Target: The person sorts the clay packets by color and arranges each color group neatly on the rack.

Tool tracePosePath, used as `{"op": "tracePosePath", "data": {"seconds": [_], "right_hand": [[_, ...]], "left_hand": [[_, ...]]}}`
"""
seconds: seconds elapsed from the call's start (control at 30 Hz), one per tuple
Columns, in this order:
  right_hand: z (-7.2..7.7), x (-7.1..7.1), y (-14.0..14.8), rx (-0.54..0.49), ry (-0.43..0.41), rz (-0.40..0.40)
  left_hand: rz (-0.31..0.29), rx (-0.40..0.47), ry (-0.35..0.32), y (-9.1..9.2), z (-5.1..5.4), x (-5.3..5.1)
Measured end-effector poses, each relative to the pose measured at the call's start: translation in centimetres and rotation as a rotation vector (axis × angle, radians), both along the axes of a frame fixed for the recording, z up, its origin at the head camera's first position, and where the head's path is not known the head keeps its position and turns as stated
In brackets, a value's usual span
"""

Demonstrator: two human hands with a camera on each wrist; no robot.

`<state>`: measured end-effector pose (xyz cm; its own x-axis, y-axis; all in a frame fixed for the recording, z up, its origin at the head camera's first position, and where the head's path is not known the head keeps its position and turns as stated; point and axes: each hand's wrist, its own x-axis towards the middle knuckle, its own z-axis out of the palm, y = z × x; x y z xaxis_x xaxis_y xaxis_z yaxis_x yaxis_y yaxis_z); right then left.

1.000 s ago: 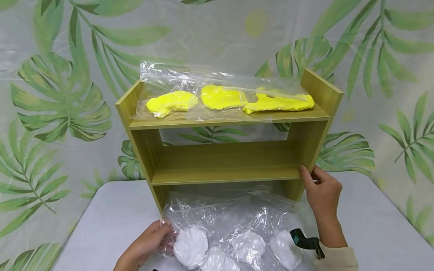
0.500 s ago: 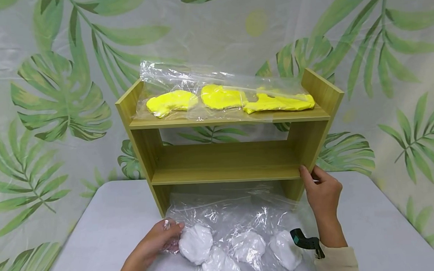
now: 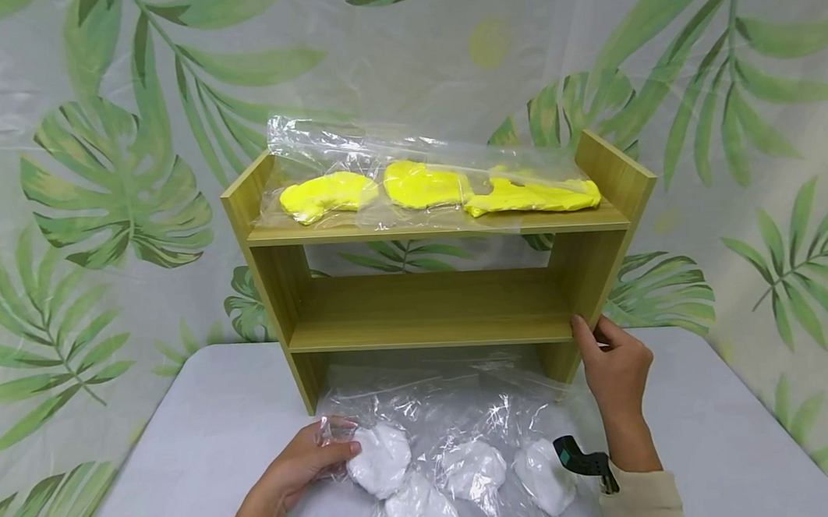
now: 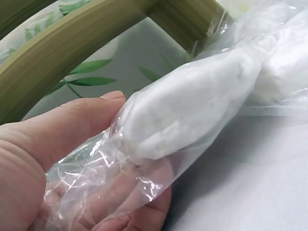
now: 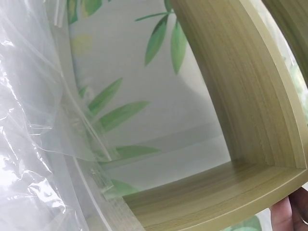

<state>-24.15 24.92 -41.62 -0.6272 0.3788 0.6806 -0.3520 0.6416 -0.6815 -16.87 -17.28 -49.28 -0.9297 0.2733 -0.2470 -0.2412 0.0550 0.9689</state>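
My left hand (image 3: 301, 461) grips the left edge of a clear plastic bag with a white, clay-like lump (image 3: 379, 460) inside. In the left wrist view the thumb (image 4: 113, 96) lies against one side of the lump, and the fingers curl beneath the plastic. My right hand (image 3: 619, 361) holds the right side panel of a small wooden shelf (image 3: 427, 311), thumb at its front edge and fingers behind. More bagged white lumps (image 3: 474, 468) lie in front of the shelf. Part of the right hand (image 5: 288, 214) shows at the corner of the right wrist view.
Clear bags with yellow lumps (image 3: 424, 186) lie along the shelf's top board. The shelf stands on a white-covered table (image 3: 732, 429), before a leaf-patterned cloth (image 3: 418, 63). Bag plastic (image 3: 428, 386) reaches up to the shelf's lower opening.
My left hand has moved right and its thumb now reaches onto the leftmost white lump, which has shifted slightly right and up. The right hand and shelf stay where they were.
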Motion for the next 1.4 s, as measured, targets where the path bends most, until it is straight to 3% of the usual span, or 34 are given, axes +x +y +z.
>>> {"op": "tracePosePath", "data": {"seconds": [0.27,0.73,1.13,1.4], "right_hand": [[0.06,0.0,-0.03,0.0,-0.004,-0.009],[0.05,-0.01,-0.02,0.0,-0.015,-0.009],[0.04,-0.01,-0.06,0.005,-0.019,-0.017],[-0.01,0.02,-0.04,-0.003,-0.029,-0.018]], "left_hand": [[-0.052,0.008,0.022,0.32,0.26,0.12],[-0.086,0.003,0.029,0.67,0.14,0.47],[-0.055,-0.065,0.015,0.77,0.01,0.45],[-0.081,-0.048,0.006,0.75,0.04,0.39]]}}
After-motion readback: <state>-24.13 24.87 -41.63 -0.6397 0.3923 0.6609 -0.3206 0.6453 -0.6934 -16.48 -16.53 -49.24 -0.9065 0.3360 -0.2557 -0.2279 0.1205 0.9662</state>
